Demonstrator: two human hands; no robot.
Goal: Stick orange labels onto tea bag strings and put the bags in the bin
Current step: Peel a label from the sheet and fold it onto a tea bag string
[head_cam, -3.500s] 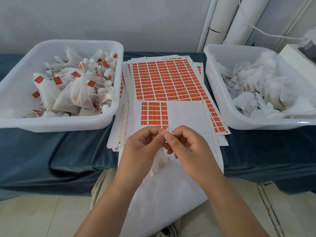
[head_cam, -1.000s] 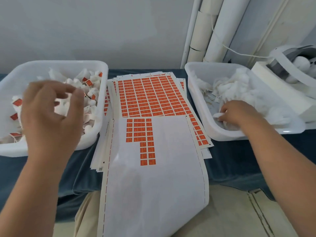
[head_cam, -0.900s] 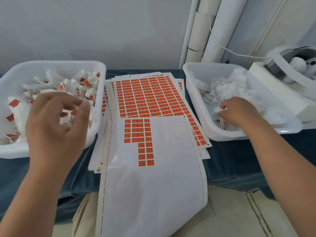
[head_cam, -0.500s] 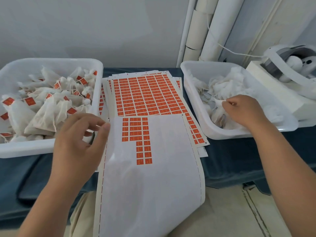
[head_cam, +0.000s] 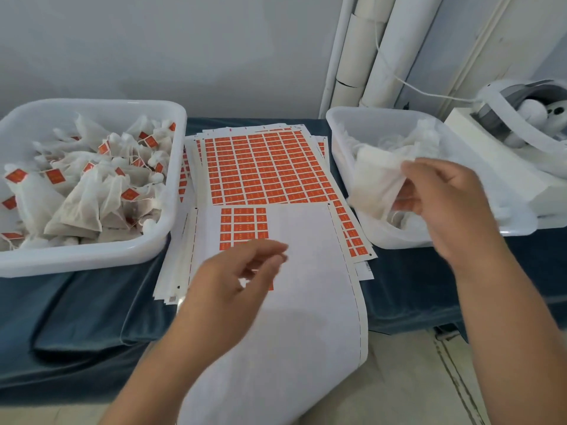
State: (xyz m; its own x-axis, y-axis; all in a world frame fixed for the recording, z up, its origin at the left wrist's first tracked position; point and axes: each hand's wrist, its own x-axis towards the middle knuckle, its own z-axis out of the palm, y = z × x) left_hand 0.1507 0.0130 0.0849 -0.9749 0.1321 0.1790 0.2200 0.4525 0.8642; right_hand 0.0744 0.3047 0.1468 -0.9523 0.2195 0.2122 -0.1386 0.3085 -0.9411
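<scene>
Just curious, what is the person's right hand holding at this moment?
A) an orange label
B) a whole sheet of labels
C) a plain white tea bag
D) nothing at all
C: the right hand pinches a white tea bag with no orange label showing, above the right-side bin of plain bags.

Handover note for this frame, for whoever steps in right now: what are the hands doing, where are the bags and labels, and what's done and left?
Left hand: holds nothing, fingers loose, above the part-used label sheet.
Right hand: grips an unlabelled tea bag over the right bin.
Left bin: pile of bags bearing orange labels.
Full label sheets lie between the bins.
Done: many bags labelled and binned.
Left: label this bag's string, drop it in the left bin, then clear the right bin's pile.
</scene>
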